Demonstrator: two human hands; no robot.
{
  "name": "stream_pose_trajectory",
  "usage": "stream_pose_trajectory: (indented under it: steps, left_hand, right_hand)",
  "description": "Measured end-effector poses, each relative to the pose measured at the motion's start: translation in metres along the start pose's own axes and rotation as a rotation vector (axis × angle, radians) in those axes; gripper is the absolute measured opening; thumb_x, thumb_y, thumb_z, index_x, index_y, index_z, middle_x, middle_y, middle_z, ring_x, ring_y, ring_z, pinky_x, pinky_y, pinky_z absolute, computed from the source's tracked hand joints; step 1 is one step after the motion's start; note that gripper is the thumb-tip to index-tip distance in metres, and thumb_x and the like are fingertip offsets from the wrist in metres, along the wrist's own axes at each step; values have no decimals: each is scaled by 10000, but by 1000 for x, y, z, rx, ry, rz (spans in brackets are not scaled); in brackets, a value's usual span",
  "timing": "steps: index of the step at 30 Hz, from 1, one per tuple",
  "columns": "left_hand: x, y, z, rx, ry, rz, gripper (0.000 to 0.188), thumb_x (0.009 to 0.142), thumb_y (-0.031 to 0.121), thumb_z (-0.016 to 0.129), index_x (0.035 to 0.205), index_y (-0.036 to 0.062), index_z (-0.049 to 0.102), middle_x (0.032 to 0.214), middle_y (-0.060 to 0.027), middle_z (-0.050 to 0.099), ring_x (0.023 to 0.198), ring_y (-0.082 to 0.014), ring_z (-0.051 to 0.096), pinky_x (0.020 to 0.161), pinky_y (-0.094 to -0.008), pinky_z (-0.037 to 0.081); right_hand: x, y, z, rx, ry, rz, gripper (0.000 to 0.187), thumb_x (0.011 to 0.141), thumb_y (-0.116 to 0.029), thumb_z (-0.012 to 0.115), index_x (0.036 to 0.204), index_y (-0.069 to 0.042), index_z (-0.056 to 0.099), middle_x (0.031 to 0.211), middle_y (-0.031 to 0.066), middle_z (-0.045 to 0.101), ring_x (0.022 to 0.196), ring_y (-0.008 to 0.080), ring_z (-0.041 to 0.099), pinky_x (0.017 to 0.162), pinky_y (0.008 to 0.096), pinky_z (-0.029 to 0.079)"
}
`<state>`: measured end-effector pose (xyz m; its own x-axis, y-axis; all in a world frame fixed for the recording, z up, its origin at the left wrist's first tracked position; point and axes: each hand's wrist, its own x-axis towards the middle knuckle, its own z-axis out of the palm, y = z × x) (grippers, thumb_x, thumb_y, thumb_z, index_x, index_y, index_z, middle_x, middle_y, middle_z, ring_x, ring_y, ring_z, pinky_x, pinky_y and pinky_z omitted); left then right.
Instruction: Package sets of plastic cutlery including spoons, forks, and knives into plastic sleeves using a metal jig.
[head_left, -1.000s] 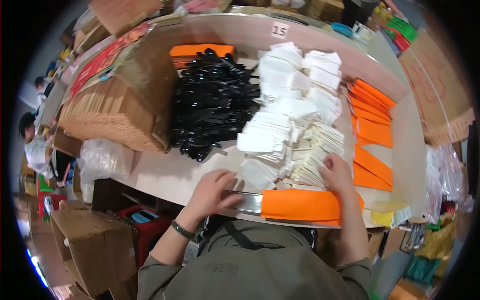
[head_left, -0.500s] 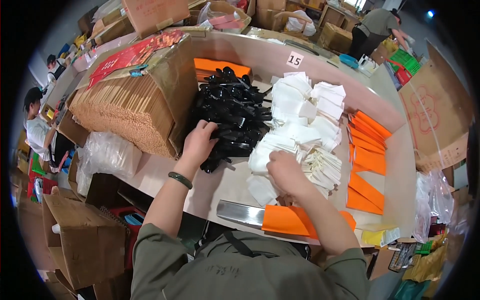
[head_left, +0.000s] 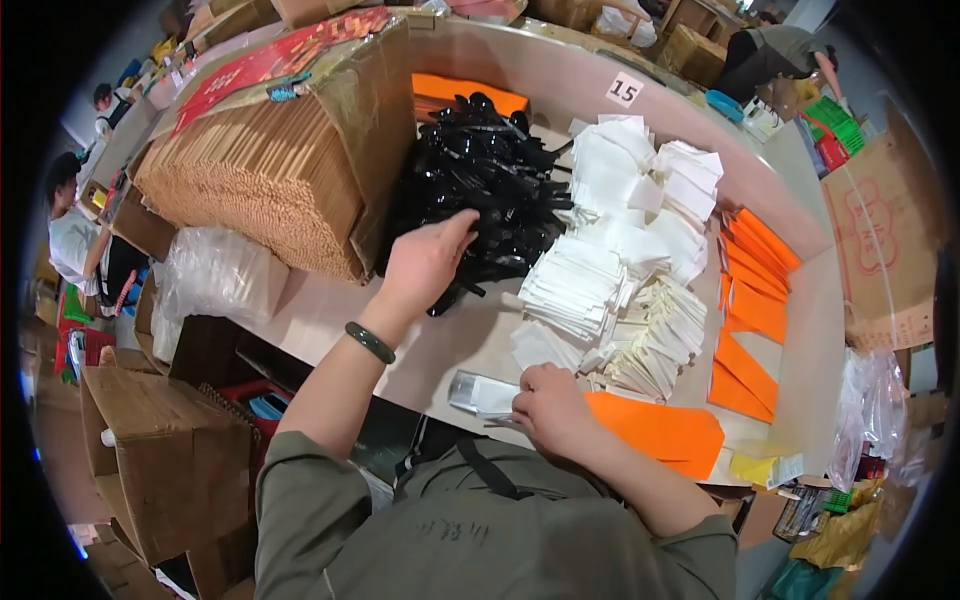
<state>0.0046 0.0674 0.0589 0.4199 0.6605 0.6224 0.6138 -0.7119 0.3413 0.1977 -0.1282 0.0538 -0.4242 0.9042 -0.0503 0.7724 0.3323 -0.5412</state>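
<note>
My left hand (head_left: 428, 262) reaches over the pile of black plastic spoons (head_left: 490, 185), its fingers stretched out and the tips at the spoons. A dark bangle (head_left: 370, 342) circles that wrist. Near the table's front edge my right hand (head_left: 555, 408) is closed on a white paper napkin (head_left: 492, 396), partly hidden by the fingers. The napkin lies over a shiny metal strip (head_left: 463, 388). From under the right hand and forearm an orange paper sleeve (head_left: 660, 432) sticks out. Heaped white napkins (head_left: 570, 285) lie just beyond that hand.
A cardboard box of tightly packed wooden sticks (head_left: 250, 190) stands on the left, beside clear plastic bags (head_left: 215, 275). Orange sleeves (head_left: 750, 300) lie fanned out on the right. A raised board (head_left: 560, 65) edges the table's far side. Other people work farther off.
My right hand has come from the napkin heap toward me, bringing a napkin over the metal strip. My left hand has moved farther over the spoons. The view has shifted slightly.
</note>
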Motion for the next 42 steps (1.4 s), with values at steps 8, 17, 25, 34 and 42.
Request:
stream_pose_trajectory:
  steps: [8,17,25,34,42]
  left_hand:
    - [25,19,-6,-93,55,57,184,852,68,727,1036,58,719,911,-86,682,787,-276,675,695,-322,553]
    - [-123,66,-8,-480,-469,29,229,740,33,752,960,86,722,873,-71,706,796,-273,685,692,-350,539]
    - [-79,56,-36,-245,-468,138,257,749,97,769,993,99,690,1093,-73,688,979,-266,659,823,-371,533]
    - [93,-56,-202,737,-184,-400,198,841,213,684,966,63,718,944,-160,713,891,-360,680,776,-451,535]
    - [88,-59,-190,853,-213,-180,325,856,24,524,1171,-9,598,1118,-234,648,1046,-398,620,869,-480,511]
  right_hand:
    - [7,-10,24,-81,244,21,203,776,-117,737,949,-45,659,904,117,597,917,342,557,816,447,447]
    - [-58,20,4,98,437,56,277,776,-53,725,1036,-30,632,1097,150,628,1022,342,591,906,462,464]
    - [-56,21,12,-371,121,-254,419,844,-152,676,1245,-49,611,1314,115,601,1266,289,544,1068,572,379]
    - [-62,16,16,-275,173,-212,343,864,-198,690,1165,-46,630,1302,108,593,1258,281,531,1083,569,356]
    - [-65,14,12,-216,170,-116,364,833,-211,716,1139,-30,636,1353,199,535,1310,372,461,1110,583,316]
